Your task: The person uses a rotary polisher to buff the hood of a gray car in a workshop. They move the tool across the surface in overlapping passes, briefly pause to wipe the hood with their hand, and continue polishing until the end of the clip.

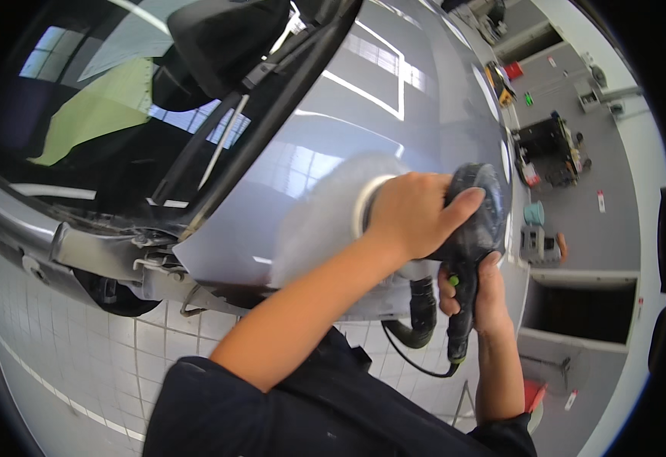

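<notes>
Right of centre in the frame, my left hand [413, 217] clasps the head of the black plastic sander [487, 221], probably to steady it. My right hand [489, 301] has its fingers wrapped round the handle [464, 308], likely for guiding. The round, pale pad [363, 206] seems laid against the glossy silver-grey car bonnet [341, 141].

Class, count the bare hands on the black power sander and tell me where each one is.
2. The left hand is on the head of the sander, its thumb across the black body; the right hand is wrapped around the handle. No others show.
</notes>
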A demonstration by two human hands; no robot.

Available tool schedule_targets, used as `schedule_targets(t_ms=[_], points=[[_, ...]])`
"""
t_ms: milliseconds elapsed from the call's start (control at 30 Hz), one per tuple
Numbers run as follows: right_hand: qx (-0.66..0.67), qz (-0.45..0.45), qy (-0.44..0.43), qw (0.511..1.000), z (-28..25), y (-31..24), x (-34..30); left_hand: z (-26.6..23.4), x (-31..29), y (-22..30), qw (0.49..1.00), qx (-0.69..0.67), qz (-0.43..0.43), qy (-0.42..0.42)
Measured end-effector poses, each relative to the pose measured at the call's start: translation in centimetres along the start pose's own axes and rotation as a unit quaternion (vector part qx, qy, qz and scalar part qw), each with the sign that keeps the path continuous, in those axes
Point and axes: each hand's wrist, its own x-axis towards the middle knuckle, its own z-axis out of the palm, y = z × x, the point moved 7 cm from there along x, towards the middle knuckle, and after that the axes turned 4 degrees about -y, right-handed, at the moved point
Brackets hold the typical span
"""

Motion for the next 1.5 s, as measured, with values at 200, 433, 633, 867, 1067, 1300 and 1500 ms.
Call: schedule_targets(t_ms=[200,433,633,867,1067,1300,1500], points=[[0.011,0.022,0.011,1.000,3.3,3.3,-7.0,2.2,-7.2,1.6,0.995,-0.037,0.083,-0.033],[0.104,0.009,-0.141,0.984,7.6,-2.1,0.9,-5.8,-4.8,-0.3,0.995,-0.100,0.004,-0.002],[0.022,-0.046,-0.086,0.995,4.6,-4.2,5.3,-6.0,0.6,-5.6,0.928,-0.359,-0.094,0.014],[0.121,-0.066,-0.087,0.987,2.2,-3.2,6.0,-2.0,3.6,-4.3,0.912,-0.387,-0.078,-0.106],[0.068,-0.066,-0.207,0.974,5.3,-2.9,4.3,-6.0,-3.4,-1.5,0.950,-0.306,-0.056,0.029],[-0.066,0.004,-0.275,0.959,4.6,-5.9,4.1,-2.6,-1.8,3.2,0.912,-0.327,-0.129,0.213],[0.067,-0.069,-0.062,0.993,-1.3,-4.3,0.8,0.8,0.0,2.9,0.994,-0.002,0.018,-0.110]])
